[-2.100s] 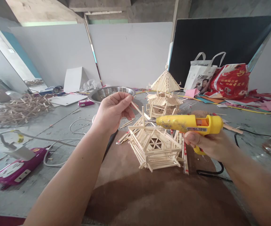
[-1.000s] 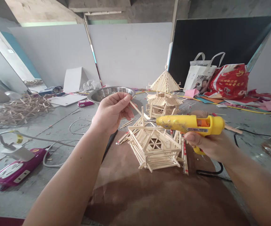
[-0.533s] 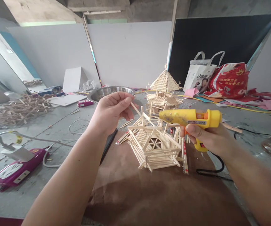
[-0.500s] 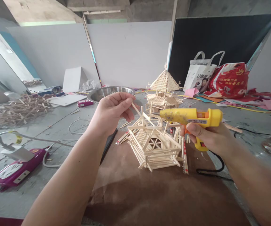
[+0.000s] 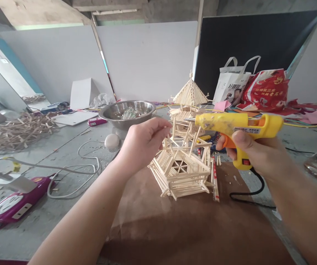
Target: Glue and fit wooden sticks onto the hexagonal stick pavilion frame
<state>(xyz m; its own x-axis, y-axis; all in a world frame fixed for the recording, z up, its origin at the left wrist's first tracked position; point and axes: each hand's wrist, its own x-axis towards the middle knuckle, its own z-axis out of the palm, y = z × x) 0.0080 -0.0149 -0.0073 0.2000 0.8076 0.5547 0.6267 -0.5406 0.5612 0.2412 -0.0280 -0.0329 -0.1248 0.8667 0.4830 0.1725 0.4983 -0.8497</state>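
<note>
A hexagonal frame of pale wooden sticks (image 5: 187, 180) sits on a brown board (image 5: 202, 224), with short posts rising from its upper rim. At its left rear edge my left hand (image 5: 147, 145) is closed in a pinch on a thin wooden stick, mostly hidden by the fingers. My right hand (image 5: 253, 151) grips a yellow hot glue gun (image 5: 230, 125) by its handle, fingers at the orange trigger. The gun's nozzle points left, above the frame and apart from my left hand. Behind stands a stick-built pagoda with a pointed roof (image 5: 191, 94).
A steel basin (image 5: 111, 114) stands behind my left hand, near a round white object (image 5: 111, 141). Leftward lie a purple power strip (image 5: 17, 206), a looping white cable (image 5: 75, 195) and a heap of scraps (image 5: 23, 132). Bags (image 5: 270, 90) stand at the back right.
My left hand has moved down and right with the stick, from above the frame to its rear left edge. The glue gun has shifted right and slightly up, away from the frame.
</note>
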